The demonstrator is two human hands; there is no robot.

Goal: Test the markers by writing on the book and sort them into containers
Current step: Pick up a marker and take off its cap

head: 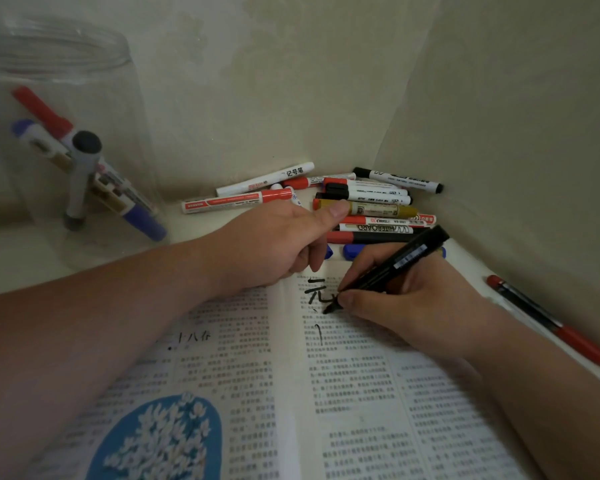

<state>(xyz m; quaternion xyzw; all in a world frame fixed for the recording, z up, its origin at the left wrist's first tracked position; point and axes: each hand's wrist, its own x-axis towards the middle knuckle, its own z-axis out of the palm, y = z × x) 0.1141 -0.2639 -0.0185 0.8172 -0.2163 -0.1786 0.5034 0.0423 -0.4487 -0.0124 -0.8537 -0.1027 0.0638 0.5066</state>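
While my right hand point(409, 301) pinches a black marker point(400, 263), tip on the right page of the open book point(361, 393) beside black strokes, my left hand point(274, 244) rests curled on the book's top edge; whether it holds anything I cannot tell. Loose markers point(364, 197): heaped in the corner beyond the book. Clear jar point(125, 98), far left: three markers point(84, 157) inside. Red-capped pen point(551, 323): right of the book.

Clear glossy plastic jar point(59, 74) upper left. Markers pile point(361, 199), centre: smooth shiny plastic w/ labels. Book point(361, 393), bottom: matt printed paper. Walls point(291, 81): rough matt.
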